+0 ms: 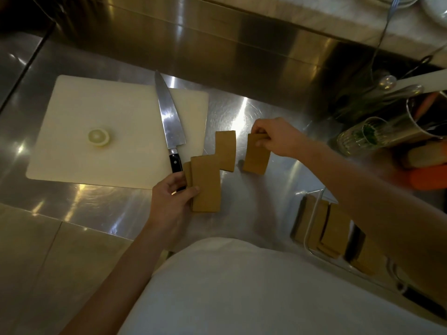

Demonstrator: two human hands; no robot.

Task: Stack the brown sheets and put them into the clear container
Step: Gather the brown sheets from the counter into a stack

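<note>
Brown rectangular sheets lie on the steel counter. My left hand (173, 197) grips a small stack of brown sheets (206, 184) by its left edge, beside the knife handle. One loose brown sheet (226, 149) lies flat just beyond that stack, partly under it. My right hand (273, 136) pinches the top end of another brown sheet (256, 157), tilted up off the counter. The clear container (312, 218) sits at the lower right under my right forearm, with several brown sheets (336, 228) inside it.
A white cutting board (96, 117) lies at the left with a lemon half (98, 137) and a chef's knife (169, 119) on it. A glass of herbs (362, 137), metal utensil holders (420, 117) and orange items (428, 178) crowd the right. A steel backsplash rises behind.
</note>
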